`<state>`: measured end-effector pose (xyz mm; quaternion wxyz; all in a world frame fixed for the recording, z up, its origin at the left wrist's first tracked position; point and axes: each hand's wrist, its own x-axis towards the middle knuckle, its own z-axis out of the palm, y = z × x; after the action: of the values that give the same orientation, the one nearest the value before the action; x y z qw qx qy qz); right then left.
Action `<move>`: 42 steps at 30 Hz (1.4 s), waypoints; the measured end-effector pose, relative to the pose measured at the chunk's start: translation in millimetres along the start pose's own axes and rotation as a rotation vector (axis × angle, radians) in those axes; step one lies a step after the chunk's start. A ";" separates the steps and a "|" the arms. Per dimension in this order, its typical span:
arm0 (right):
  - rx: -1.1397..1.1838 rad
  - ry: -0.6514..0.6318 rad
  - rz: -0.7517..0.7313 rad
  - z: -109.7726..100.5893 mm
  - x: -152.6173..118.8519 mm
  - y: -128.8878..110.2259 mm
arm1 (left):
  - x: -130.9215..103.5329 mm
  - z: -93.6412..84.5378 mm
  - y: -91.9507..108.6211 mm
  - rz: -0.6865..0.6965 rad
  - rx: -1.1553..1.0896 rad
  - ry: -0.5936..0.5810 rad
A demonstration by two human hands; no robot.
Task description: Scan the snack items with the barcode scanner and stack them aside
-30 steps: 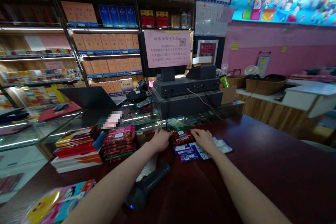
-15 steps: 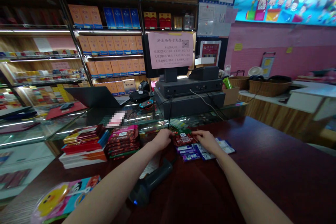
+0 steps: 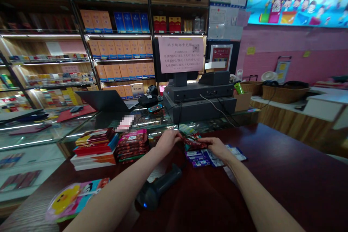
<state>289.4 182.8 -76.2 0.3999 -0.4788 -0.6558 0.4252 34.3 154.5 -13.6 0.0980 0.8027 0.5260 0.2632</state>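
A red and green snack packet (image 3: pixel 193 143) is held at its two ends above the dark wooden counter (image 3: pixel 282 166). My left hand (image 3: pixel 169 141) pinches its left end, and my right hand (image 3: pixel 216 146) grips the right end with thumb and fingers. Flat purple packets (image 3: pixel 199 158) lie just below and to the right, partly under my right hand. A black barcode scanner (image 3: pixel 160 186) with a blue light rests between my forearms. Left of my left hand stands a stack of red-brown packets (image 3: pixel 133 145).
Boxes and packets (image 3: pixel 95 148) are piled at the left, with a colourful duck package (image 3: pixel 67 199) nearer me. Behind the counter's far edge stand a cash register (image 3: pixel 199 107) with a signed monitor and an open laptop (image 3: pixel 103 100).
The view has shifted slightly, so the scene sits further right. The red and green packet, flatter before, is now tilted and bent between my hands.
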 end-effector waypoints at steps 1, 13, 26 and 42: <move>0.044 -0.015 -0.011 0.8 -2.1 -4.0 | -1.4 -3.2 1.2 0.002 -0.007 0.025; 0.289 0.122 -0.053 29.2 -9.3 -35.3 | -30.3 -40.9 -4.8 -0.177 -0.116 0.235; 0.199 0.161 -0.220 90.5 -13.4 -93.5 | -94.3 -82.8 -32.5 -0.069 -0.066 0.486; 0.334 -0.011 -0.259 174.4 -25.7 -119.8 | -170.8 -87.6 -66.6 -0.089 0.260 0.715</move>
<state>98.2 105.8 -22.0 0.5216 -0.3151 -0.6344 0.4755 -117.2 19.4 -23.3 -0.1832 0.6421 0.5906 0.4532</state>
